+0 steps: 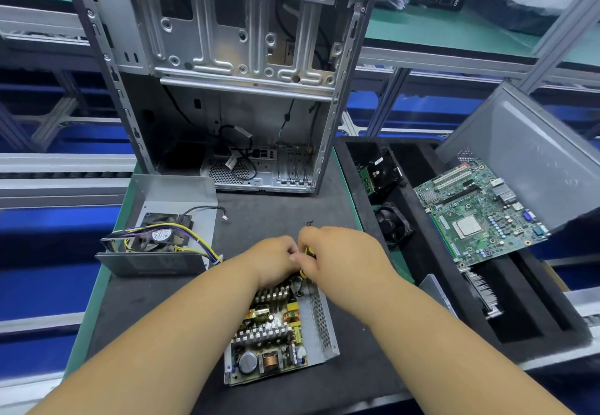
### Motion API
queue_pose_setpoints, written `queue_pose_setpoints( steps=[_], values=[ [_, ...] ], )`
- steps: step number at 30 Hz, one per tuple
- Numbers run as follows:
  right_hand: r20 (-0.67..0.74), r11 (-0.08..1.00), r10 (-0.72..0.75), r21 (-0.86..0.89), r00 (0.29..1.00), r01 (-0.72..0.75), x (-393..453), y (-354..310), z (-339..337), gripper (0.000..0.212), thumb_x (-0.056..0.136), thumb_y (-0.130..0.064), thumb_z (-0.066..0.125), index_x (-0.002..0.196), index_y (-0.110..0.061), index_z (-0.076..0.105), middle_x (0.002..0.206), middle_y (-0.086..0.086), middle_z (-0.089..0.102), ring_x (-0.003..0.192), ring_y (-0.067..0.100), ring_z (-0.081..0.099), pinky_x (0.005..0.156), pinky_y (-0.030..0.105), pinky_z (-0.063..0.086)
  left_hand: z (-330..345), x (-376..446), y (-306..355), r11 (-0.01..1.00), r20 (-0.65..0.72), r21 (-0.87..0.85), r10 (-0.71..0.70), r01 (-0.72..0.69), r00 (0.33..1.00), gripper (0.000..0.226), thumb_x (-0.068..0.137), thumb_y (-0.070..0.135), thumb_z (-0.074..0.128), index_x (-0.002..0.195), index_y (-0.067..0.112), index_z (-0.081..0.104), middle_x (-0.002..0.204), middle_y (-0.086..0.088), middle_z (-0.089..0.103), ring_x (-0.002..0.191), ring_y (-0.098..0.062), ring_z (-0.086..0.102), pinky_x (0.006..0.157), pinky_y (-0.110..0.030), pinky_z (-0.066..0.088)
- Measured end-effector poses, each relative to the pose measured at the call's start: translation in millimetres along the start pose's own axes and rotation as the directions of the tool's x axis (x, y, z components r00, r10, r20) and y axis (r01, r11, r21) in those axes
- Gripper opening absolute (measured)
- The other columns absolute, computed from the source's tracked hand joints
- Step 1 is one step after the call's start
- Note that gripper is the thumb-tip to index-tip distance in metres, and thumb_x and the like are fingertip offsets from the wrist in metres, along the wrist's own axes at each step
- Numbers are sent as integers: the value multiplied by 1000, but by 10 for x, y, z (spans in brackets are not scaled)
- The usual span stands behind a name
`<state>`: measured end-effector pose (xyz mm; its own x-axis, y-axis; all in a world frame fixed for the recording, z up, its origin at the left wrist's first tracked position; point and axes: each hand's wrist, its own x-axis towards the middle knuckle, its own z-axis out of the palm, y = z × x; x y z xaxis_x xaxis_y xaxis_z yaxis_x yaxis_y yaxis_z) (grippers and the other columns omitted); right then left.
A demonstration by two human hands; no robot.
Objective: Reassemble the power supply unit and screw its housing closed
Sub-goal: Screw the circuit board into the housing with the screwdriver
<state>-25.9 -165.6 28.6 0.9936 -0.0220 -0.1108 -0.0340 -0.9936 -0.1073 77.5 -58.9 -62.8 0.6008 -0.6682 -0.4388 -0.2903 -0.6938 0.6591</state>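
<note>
The open power supply base [319, 320] lies on the dark mat before me, its circuit board [269, 333] with heat sinks and coils exposed. My right hand [337, 252] grips a yellow-and-black screwdriver [306, 267] that points down into the far corner of the board. My left hand [276, 260] is curled beside it at the same corner; whether it holds anything is hidden. The housing cover [175, 193] with its fan [162, 234] and cable bundle stands to the left. Two small screws [309, 222] lie just beyond my hands.
An empty computer case [227, 73] stands upright at the back of the mat. A black foam tray [422, 203] on the right holds a motherboard [477, 216], a black fan [391, 223], a heat sink [480, 291] and a grey side panel [535, 155].
</note>
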Motion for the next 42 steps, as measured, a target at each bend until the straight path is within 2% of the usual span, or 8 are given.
queue_pose_setpoints(
  steps=[8, 13, 19, 23, 27, 33, 38, 42],
  values=[
    [28, 995, -50, 90, 998, 47, 28, 11, -62, 18, 98, -36, 44, 107, -21, 52, 93, -3, 50, 81, 23, 48, 61, 33, 33, 0, 6, 37, 1000, -18, -1, -5, 5, 1000, 22, 92, 23, 48, 106, 11, 61, 109, -9, 65, 101, -25, 58, 93, -41, 48],
    [24, 1000, -2, -14, 1000, 3, 19, 39, -43, 27, 102, -50, 37, 87, -27, 37, 71, -7, 37, 72, 21, 42, 50, 31, 22, -28, -26, 58, 1000, 0, -1, -9, 9, 1000, 30, 90, 31, 50, 110, 11, 61, 110, -11, 66, 104, -29, 60, 95, -46, 49],
    [8, 993, -75, 87, 997, 74, 1, 31, -78, 13, 97, -32, 46, 103, -20, 44, 98, 1, 53, 81, 26, 48, 62, 35, 31, 9, -14, 39, 997, -33, -53, -49, 47, 998, 23, 92, 26, 53, 112, 17, 62, 114, -3, 65, 108, -22, 58, 95, -36, 46],
    [19, 1000, -10, 6, 1000, 9, 34, 61, -56, 31, 98, -50, 48, 90, -22, 36, 73, -4, 43, 71, 25, 45, 48, 31, 23, -7, -7, 23, 1000, -14, -11, -22, 22, 1000, 9, 91, 27, 54, 95, 20, 56, 99, 0, 60, 94, -22, 55, 81, -34, 44],
    [-6, 994, 73, -83, 997, -73, 27, 25, -9, 50, 95, -66, 35, 69, -25, 26, 64, -5, 36, 65, 22, 42, 47, 29, 19, -41, -46, 101, 998, 26, -48, -29, 30, 999, 43, 69, 36, 47, 91, 1, 59, 86, -11, 56, 77, -23, 43, 70, -34, 37],
    [-15, 993, -80, 81, 997, 81, -14, 8, -77, 17, 96, -34, 48, 102, -19, 44, 99, 0, 53, 82, 24, 46, 65, 33, 25, 14, 4, 22, 996, -22, -75, -50, 48, 999, 24, 91, 21, 53, 112, 15, 62, 112, -5, 65, 101, -21, 56, 89, -33, 45],
    [-5, 997, 10, -73, 1000, -10, 31, 47, -39, 28, 99, -46, 44, 90, -23, 31, 68, -5, 39, 66, 26, 43, 47, 30, 21, 20, 23, 3, 997, -33, -64, -54, 52, 998, 7, 90, 27, 55, 93, 21, 57, 107, -4, 64, 96, -22, 56, 87, -34, 46],
    [-5, 991, 38, -125, 999, -38, 36, 1, 40, 27, 102, -49, 35, 90, -24, 31, 64, -6, 35, 60, 23, 40, 45, 28, 17, 21, 23, -1, 995, -12, -76, -58, 57, 998, 19, 90, 28, 50, 101, 16, 60, 106, -5, 65, 102, -25, 59, 94, -41, 48]
  ],
)
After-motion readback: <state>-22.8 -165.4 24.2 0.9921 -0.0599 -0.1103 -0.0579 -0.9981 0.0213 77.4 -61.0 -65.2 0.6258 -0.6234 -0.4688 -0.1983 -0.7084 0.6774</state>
